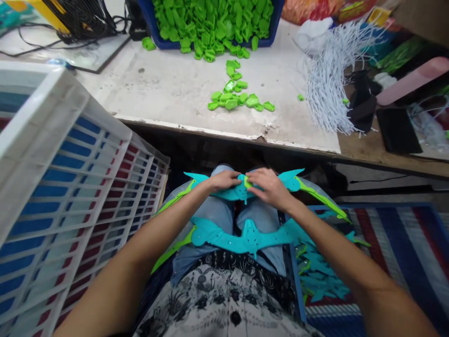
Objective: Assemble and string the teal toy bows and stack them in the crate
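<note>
Across my knees lies a turquoise bow-shaped part (pixel 229 193) with thin green arms at its ends. My left hand (pixel 226 180) is closed on its middle, left of the centre piece. My right hand (pixel 267 186) pinches a small green piece (pixel 248 182) against that centre. Nearer my body, a second turquoise bow-shaped part (pixel 224 238) rests across my thighs, untouched. Its centre has a raised tab with small holes.
A blue bin (pixel 156 40) of green pieces stands on the worktable (pixel 168 89), with loose green pieces (pixel 229 100) before it. White strings (pixel 328 84) and a phone (pixel 399 131) lie right. A white crate (pixel 75 187) stands left; turquoise parts (pixel 321 276) fill a box right.
</note>
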{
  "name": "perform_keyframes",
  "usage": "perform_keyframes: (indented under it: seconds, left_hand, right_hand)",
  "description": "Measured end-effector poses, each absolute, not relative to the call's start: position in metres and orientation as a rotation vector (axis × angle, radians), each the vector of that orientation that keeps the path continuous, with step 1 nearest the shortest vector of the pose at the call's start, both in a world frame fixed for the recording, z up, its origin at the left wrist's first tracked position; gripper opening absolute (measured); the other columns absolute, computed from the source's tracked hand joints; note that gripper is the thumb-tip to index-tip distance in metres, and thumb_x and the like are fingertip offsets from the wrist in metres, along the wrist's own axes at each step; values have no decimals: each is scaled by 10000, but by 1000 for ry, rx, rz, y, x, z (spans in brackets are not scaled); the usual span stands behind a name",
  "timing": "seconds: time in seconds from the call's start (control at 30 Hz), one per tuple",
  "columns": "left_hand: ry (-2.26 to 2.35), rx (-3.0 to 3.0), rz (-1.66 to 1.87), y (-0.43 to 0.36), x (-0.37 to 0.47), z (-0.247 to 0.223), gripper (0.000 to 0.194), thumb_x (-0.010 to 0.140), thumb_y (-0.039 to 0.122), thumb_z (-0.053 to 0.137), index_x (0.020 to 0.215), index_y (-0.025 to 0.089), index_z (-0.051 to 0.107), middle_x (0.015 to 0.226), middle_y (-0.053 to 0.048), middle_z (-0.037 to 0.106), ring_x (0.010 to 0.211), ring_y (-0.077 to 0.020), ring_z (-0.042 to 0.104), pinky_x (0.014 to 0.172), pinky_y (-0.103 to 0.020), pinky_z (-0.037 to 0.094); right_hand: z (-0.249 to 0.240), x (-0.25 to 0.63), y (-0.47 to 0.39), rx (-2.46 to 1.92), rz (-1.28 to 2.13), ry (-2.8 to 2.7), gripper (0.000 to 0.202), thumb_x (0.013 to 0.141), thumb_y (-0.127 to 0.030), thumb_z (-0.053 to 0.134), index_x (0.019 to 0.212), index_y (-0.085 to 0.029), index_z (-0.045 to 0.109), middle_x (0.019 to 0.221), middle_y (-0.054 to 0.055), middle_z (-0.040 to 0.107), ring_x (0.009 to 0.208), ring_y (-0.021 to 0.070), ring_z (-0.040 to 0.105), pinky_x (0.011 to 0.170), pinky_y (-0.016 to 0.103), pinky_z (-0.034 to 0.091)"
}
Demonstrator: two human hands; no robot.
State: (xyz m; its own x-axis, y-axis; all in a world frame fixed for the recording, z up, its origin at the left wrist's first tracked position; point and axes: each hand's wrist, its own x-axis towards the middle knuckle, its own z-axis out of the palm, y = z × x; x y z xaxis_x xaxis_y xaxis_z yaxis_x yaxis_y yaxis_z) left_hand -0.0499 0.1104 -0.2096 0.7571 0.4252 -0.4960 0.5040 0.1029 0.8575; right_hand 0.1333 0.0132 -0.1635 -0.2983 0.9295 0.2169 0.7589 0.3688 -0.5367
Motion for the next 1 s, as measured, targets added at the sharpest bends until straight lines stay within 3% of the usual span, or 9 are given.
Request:
perform_keyframes:
  seconds: [0.23,0.37,0.53,0.63,0.7,0.83,0.93,1.0]
  left_hand:
    - [759,1233,-46,114,-47,-211,390,755,530,592,776,140,602,535,50,386,503,-80,339,480,-208,283]
    - [729,1372,-2,110,-47,-217,477,681,563,669,881,133,623,573,45,439,511,-78,369,459,-203,268]
    - [816,1364,43,106,-46,-222,482,648,506,697,943,136,609,619,48,465,542,-85,419,474,-197,315]
    - [845,1506,66,107,-46,-220,362,697,428,667,886,122,621,592,49,432,539,-89,414,467,-201,302]
    - [868,1599,74,106,-47,-216,323,741,374,636,928,111,625,622,30,482,579,-109,467,504,-210,351]
    - [1013,1899,194,89,-47,-204,395,809,309,595,1164,144,540,877,-47,619,840,-194,587,736,-287,468]
    - [994,2291,304,62,-51,-197,343,854,356,555,1148,180,548,1153,-108,572,1094,-254,522,916,-371,435]
    - [910,2478,252,45,-54,-198,496,809,393,618,1229,158,497,1328,-151,461,1208,-308,436,973,-425,398]
  right_hand:
    - [-205,109,-11,-1533,494,-2074,208,881,-292,532,1004,-210,679,1135,78,660,1090,254,532,914,440,410]
    - [-207,105,-6,-1652,640,-1794,186,793,-291,632,964,-220,655,1095,72,652,1038,243,554,893,425,445]
    - [-209,105,10,-1950,980,-1571,620,600,-281,773,1154,-204,503,983,45,636,841,193,605,736,330,488]
    - [-205,105,16,-2005,1048,-1689,614,592,-282,780,1135,-211,503,923,16,643,805,183,603,687,294,468]
    - [-198,106,17,-1963,1010,-1795,581,621,-297,766,1138,-210,515,940,21,648,813,181,604,678,280,457]
    - [-165,123,45,-1861,638,-1940,186,826,-333,581,939,-196,637,881,48,661,841,190,600,739,296,446]
    - [-137,153,102,-1912,21,-1739,264,909,-285,419,927,-163,653,917,97,638,923,228,553,854,361,413]
    - [-127,174,146,-1968,-192,-1711,232,861,-259,483,966,-143,655,1008,130,613,989,272,501,888,413,388]
